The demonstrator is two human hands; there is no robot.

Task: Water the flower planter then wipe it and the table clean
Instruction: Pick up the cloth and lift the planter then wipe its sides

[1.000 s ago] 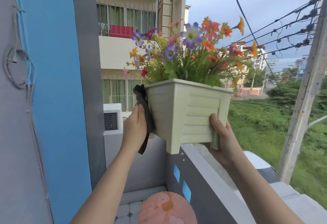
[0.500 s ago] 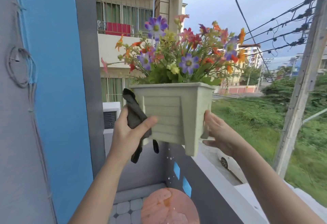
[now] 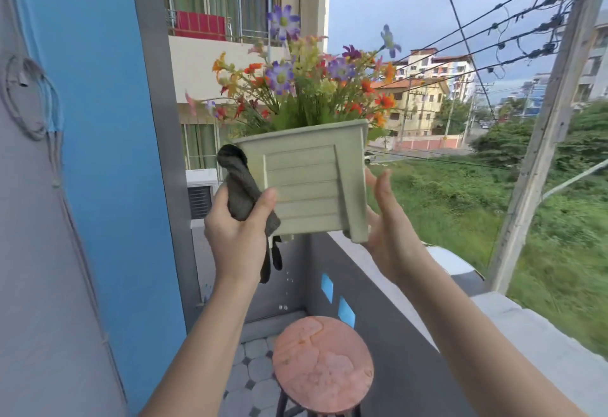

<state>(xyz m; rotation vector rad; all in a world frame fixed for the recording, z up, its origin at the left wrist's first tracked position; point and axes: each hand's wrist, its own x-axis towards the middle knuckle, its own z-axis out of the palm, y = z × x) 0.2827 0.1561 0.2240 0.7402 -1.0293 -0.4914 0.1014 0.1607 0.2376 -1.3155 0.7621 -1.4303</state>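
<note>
A pale green square planter (image 3: 309,186) full of purple, orange and red flowers (image 3: 306,77) is held up in the air between my hands, tilted to the left. My left hand (image 3: 240,229) grips a dark grey cloth (image 3: 240,189) and presses it against the planter's left side, thumb on the front face. My right hand (image 3: 388,219) holds the planter's right side with fingers fairly straight. Water drops (image 3: 286,285) fall from under the planter. A small round pink table (image 3: 322,367) stands below, its top wet in patches.
A grey balcony wall (image 3: 388,311) with blue square openings runs along the right, a pale ledge on top. A blue and grey wall (image 3: 98,153) with hanging cables stands at the left. An air-conditioner unit (image 3: 202,193) sits behind. The floor is tiled.
The planter has been lifted off the balcony ledge, brought left toward me and tilted. My left thumb has come round onto its front face, and water drips from it.
</note>
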